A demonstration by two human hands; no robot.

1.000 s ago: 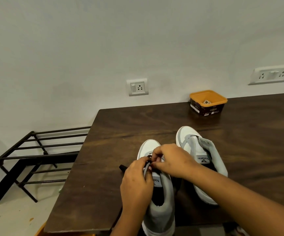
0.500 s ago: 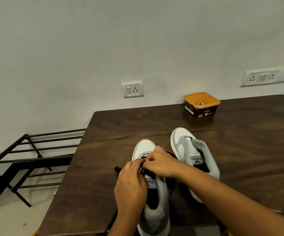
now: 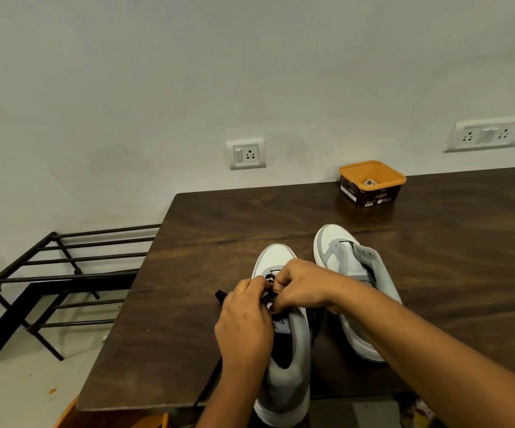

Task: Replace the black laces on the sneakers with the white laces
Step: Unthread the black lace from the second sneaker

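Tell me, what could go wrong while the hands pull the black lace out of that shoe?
1. The left hand and right hand pinch the lace on the near shoe, whose heel sticks out over the table's front edge. A hard tug might slide the shoe off.
2. The right forearm crosses above the other shoe and could bump it sideways.

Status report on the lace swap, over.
Left hand and right hand pinch black lace on near sneaker. Other sneaker looks unlaced. Nothing blocking.
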